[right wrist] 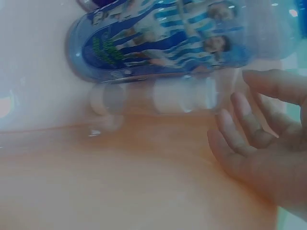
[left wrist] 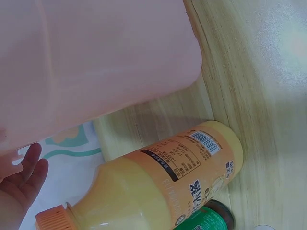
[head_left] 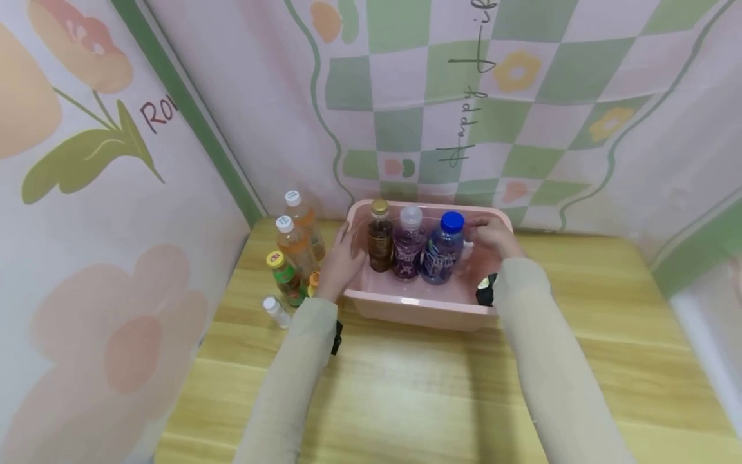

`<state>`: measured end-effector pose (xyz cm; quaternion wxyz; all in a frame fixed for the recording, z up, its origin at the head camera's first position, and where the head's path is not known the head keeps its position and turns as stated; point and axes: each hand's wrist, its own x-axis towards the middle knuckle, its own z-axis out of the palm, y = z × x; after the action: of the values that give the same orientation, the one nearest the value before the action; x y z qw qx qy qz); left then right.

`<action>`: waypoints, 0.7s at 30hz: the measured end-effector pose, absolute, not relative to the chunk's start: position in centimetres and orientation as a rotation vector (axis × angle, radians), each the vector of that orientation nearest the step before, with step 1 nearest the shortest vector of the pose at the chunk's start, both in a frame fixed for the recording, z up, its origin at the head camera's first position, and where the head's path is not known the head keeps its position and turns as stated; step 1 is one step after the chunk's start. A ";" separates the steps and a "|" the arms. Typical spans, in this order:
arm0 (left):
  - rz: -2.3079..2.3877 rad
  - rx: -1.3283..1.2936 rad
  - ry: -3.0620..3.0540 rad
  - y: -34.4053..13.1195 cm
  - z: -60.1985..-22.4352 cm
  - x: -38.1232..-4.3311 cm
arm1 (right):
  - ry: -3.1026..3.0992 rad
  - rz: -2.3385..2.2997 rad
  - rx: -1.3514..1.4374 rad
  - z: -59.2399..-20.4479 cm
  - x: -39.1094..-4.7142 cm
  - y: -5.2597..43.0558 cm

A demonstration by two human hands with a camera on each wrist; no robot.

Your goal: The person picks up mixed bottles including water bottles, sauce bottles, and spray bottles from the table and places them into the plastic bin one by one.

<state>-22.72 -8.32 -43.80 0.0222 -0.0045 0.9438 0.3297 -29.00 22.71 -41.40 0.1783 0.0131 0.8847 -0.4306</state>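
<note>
A pink plastic basin (head_left: 417, 312) stands on the wooden table with three bottles upright in it: a brown one with a gold cap (head_left: 380, 241), a purple one (head_left: 408, 248) and a blue-capped one (head_left: 443, 254). My left hand (head_left: 342, 264) holds the basin's left rim; its thumb is hidden in the left wrist view. Inside the right end is my right hand (head_left: 493, 233), fingers loosely bent and holding nothing. Close to its fingertips, beside the blue bottle, stands a small bottle with a white label (right wrist: 168, 95).
Left of the basin stand two orange drink bottles (head_left: 295, 248), a yellow-capped bottle (head_left: 286, 277) and a small white-capped bottle (head_left: 277, 312). A yellow bottle with an orange cap (left wrist: 158, 177) is near the left wrist. Behind the basin hangs a patterned cloth (head_left: 406, 129).
</note>
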 end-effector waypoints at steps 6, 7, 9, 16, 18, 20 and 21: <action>1.001 0.000 2.934 -8.2 -43.6 -22.5 | 2.381 -1.375 -0.002 -40.7 -29.1 24.1; 0.999 0.000 2.933 -8.3 -43.6 -22.5 | 2.368 -1.380 -0.002 -40.4 -29.1 24.2; 0.999 -0.003 2.928 -8.3 -43.6 -22.5 | 2.349 -1.365 -0.004 -39.8 -29.0 24.2; 1.002 -0.004 2.925 -8.4 -43.6 -22.5 | 2.368 -1.322 0.035 -36.3 -27.2 23.1; 0.996 -0.001 2.930 -8.3 -43.6 -22.5 | 2.380 -1.347 0.019 -35.9 -26.9 23.2; 0.994 -0.003 2.929 -8.3 -43.6 -22.5 | 2.397 -1.371 -0.001 -35.5 -26.6 23.2; 0.997 0.000 2.930 -8.3 -43.6 -22.5 | 2.407 -1.379 -0.009 -35.4 -26.5 23.2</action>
<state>-22.47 -8.26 -43.60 0.0234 0.0001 0.9464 0.3221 -26.47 23.24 -35.35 0.1827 -0.0032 0.8530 -0.4889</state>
